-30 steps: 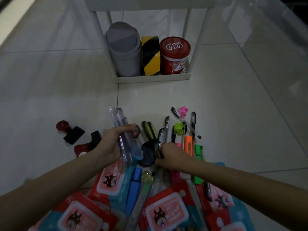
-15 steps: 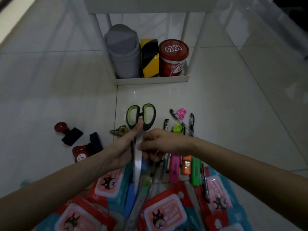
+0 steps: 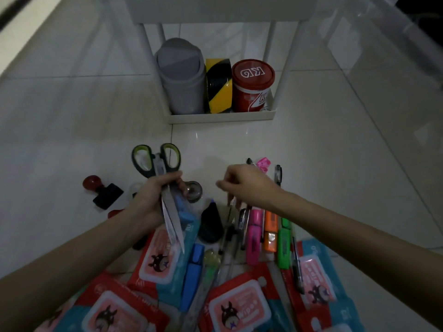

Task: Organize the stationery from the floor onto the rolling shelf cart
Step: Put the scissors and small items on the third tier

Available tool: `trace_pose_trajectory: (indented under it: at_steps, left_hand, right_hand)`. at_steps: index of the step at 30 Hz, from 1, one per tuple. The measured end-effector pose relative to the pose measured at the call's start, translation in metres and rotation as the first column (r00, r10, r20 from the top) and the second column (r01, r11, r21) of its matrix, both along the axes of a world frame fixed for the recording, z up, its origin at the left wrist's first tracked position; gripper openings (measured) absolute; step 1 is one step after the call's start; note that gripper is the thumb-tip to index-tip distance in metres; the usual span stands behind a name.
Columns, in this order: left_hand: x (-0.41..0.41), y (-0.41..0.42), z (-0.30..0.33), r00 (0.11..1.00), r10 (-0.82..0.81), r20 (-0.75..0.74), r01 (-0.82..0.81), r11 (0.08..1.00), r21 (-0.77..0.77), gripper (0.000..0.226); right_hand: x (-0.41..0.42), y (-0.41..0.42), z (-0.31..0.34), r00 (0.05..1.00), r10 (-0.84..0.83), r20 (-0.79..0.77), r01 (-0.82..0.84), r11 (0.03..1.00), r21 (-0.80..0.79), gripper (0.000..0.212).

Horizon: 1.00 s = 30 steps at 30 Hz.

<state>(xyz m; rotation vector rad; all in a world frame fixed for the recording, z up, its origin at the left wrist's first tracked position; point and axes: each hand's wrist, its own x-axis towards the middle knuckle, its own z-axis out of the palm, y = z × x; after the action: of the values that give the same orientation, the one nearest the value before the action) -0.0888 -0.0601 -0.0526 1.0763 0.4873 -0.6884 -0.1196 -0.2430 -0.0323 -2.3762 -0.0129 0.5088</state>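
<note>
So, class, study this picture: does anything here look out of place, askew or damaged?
Nothing looks damaged or spilled. The oddity is the clutter: highlighters, pens and wipes packs lie jumbled on the tiled floor, not on the white cart. The left hand holds green-handled scissors, blades towards the person.

A single view is given, taken from the head and aimed forward and steeply down at the floor (image 3: 311,144). Both forearms are seen entering from the bottom edge, close to the lens. The cart (image 3: 220,117) is framed at the top, farther off, its upper shelf cut by the edge.
</note>
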Motion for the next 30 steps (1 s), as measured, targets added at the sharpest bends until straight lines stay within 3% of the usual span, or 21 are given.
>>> trace_pose_trajectory:
  at_steps: [2, 3, 5, 8, 10, 16, 19, 21, 25, 30]
  left_hand:
    - [0.007, 0.009, 0.004, 0.997, 0.053, 0.058, -0.055, 0.998, 0.030, 0.031]
    - [0.011, 0.013, 0.005, 0.993, 0.090, 0.072, -0.092, 0.995, 0.027, 0.028]
    - [0.020, 0.021, 0.006, 0.984, 0.170, 0.054, -0.170, 0.985, 0.001, 0.026]
    - [0.027, 0.028, 0.010, 0.974, 0.225, 0.039, -0.224, 0.974, -0.013, 0.029]
    - [0.030, 0.030, 0.010, 0.972, 0.226, 0.063, -0.228, 0.973, 0.021, 0.031]
    - [0.025, 0.034, 0.004, 0.964, 0.236, 0.124, -0.248, 0.964, 0.098, 0.025]
    - [0.021, 0.039, 0.003, 0.964, 0.231, 0.132, -0.247, 0.961, 0.125, 0.027]
    - [0.018, 0.044, 0.005, 0.962, 0.231, 0.148, -0.251, 0.959, 0.132, 0.028]
    - [0.010, 0.064, 0.014, 0.944, 0.260, 0.202, -0.284, 0.954, 0.096, 0.022]
    - [-0.003, 0.102, 0.033, 0.940, 0.239, 0.242, -0.261, 0.963, 0.061, 0.016]
  right_hand:
    - [0.001, -0.019, -0.012, 0.996, 0.037, 0.087, 0.000, 0.920, -0.392, 0.038]
    - [-0.001, -0.027, -0.018, 0.997, 0.042, 0.061, -0.005, 0.859, -0.512, 0.051]
    - [-0.006, -0.037, -0.032, 0.998, 0.040, -0.049, -0.062, 0.798, -0.599, 0.073]
    - [-0.021, -0.037, -0.051, 0.961, 0.087, -0.262, -0.212, 0.842, -0.496, 0.084]
    - [-0.029, -0.034, -0.058, 0.941, 0.121, -0.316, -0.271, 0.829, -0.490, 0.085]
    - [-0.022, -0.022, -0.055, 0.970, 0.118, -0.211, -0.225, 0.760, -0.610, 0.072]
    - [-0.010, -0.011, -0.054, 0.970, 0.200, -0.138, -0.243, 0.787, -0.567, 0.067]
    - [-0.002, -0.002, -0.055, 0.947, 0.283, -0.153, -0.321, 0.812, -0.487, 0.069]
    - [-0.004, 0.010, -0.068, 0.865, 0.449, -0.225, -0.502, 0.756, -0.419, 0.067]
    - [-0.008, 0.008, -0.072, 0.852, 0.449, -0.269, -0.523, 0.733, -0.435, 0.062]
